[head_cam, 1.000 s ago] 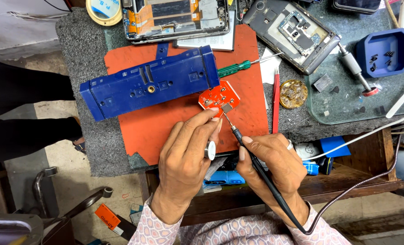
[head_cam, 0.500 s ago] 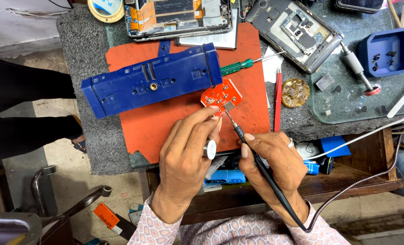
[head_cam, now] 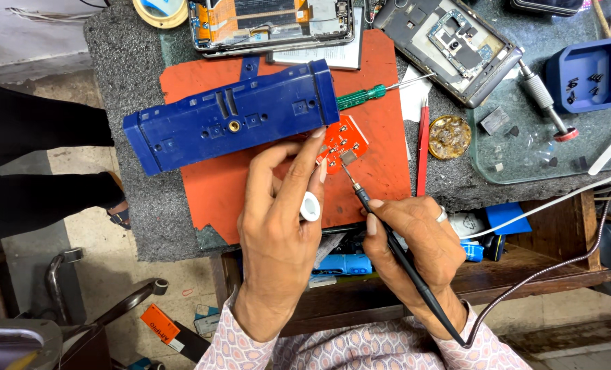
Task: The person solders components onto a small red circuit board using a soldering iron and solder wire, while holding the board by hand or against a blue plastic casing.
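Circuit board [head_cam: 343, 146] | my left hand [head_cam: 278, 226] pins it on the orange mat [head_cam: 202, 192] | right hand [head_cam: 415, 243] grips soldering iron [head_cam: 387, 240], tip on the board | step: soldering; next needs steady tip

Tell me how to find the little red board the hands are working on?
Find the big orange mat on the grey bench. Near its right side, beside the long blue casing, the left hand pins a small red circuit board. It alone has shiny solder dots.
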